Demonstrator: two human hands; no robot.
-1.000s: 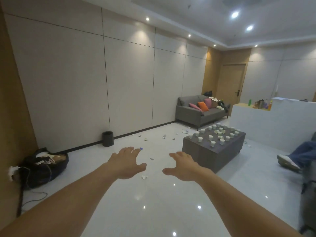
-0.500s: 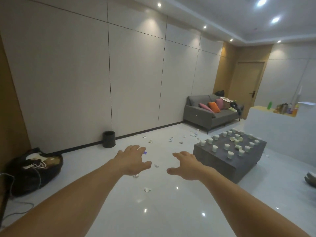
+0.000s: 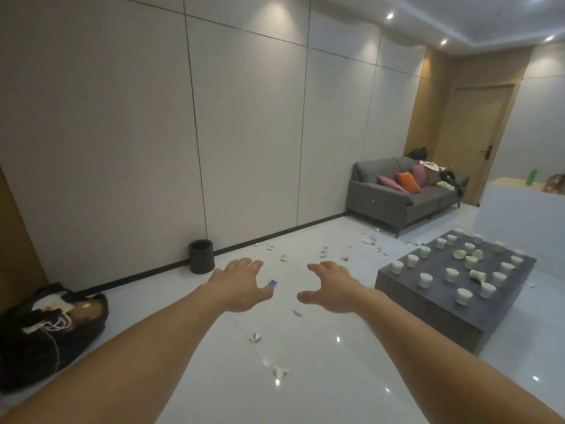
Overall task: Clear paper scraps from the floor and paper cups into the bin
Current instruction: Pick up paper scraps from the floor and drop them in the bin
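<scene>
Fingers (image 3: 239, 266) slack; scraps (image 3: 255, 337) small, white, crumpled

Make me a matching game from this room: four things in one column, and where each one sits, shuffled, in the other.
Things
1. bin
2. paper cups
3. orange cushion
4. black bag

Places
A. on the grey sofa
B. lying on the floor at the far left edge of the view
C. on the low grey table
D. standing upright at the foot of the panelled wall, mid-view

Pairs: 1-D, 2-C, 3-A, 4-B
</scene>
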